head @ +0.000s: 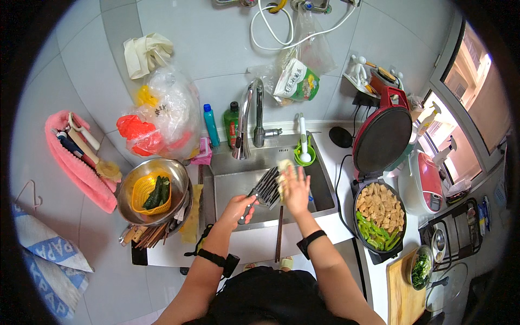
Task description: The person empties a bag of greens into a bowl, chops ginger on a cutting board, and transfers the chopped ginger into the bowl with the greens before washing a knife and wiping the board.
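Note:
My left hand (236,211) grips the black handle of a slotted metal spatula (268,188), which is held tilted over the stainless steel sink (233,187). With my right hand (295,191) I press a pale yellow cloth (283,174) to the far edge of the spatula's slotted head; the fingers are spread over the cloth. A pair of brown chopsticks (279,235) lies across the sink's front edge, below the spatula. Behind the spatula stands the chrome faucet (243,134). A green holder (305,156) with a white-handled brush sits at the sink's back right corner.
Left of the sink, a steel bowl (140,166) holds a yellow basket (140,191) with cucumbers. To the right, an open electric pan (365,243) contains meat pieces and green peppers. Nearby are a rice cooker (410,183), a wooden cutting board (400,284) and a bowl of chopped greens (421,268).

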Motion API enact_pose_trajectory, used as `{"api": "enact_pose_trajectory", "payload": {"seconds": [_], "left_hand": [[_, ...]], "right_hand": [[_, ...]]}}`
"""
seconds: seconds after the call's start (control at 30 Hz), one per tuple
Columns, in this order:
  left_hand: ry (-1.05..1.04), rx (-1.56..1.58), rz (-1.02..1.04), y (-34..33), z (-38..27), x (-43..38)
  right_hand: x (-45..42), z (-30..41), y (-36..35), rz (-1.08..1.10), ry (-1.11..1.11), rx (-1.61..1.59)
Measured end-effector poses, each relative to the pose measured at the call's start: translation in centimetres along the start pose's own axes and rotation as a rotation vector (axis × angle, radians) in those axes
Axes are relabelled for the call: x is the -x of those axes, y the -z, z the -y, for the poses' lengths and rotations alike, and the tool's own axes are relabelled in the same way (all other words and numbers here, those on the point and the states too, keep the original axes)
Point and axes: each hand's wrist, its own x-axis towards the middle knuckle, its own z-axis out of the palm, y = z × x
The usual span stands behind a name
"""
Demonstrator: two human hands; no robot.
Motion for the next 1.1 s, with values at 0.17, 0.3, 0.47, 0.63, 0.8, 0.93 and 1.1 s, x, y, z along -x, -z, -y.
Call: {"api": "enact_pose_trajectory", "payload": {"seconds": [0.17,0.3,0.47,0.63,0.8,0.93,1.1], "left_hand": [[-0.023,0.141,0.124,-2.6,-0.9,-0.3],[0.024,0.295,0.223,-2.3,-0.5,-2.1],[0.014,0.479,0.114,-4.8,-0.9,-4.6],[-0.172,0.469,-0.077,-6.3,-0.5,-6.0],[-0.781,-0.253,-0.462,-6.2,1.3,-5.8],[-1.154,-0.977,-0.43,-6.9,1.2,-5.0],[-0.872,-0.581,-0.342,-5.8,1.3,-5.8]], "right_hand": [[-1.4,-7.5,-1.4,-0.187,-0.866,-1.776],[-2.0,-1.2,2.1,0.108,-0.717,-2.497],[-1.9,1.4,2.8,0.141,-0.766,-2.559],[-0.2,1.3,1.0,0.275,-0.791,-2.217],[0.5,4.2,1.4,0.129,-0.859,-2.031],[-0.9,3.8,1.3,0.028,-0.873,-1.562],[-0.6,0.3,0.8,-0.078,-0.439,-0.61]]}}
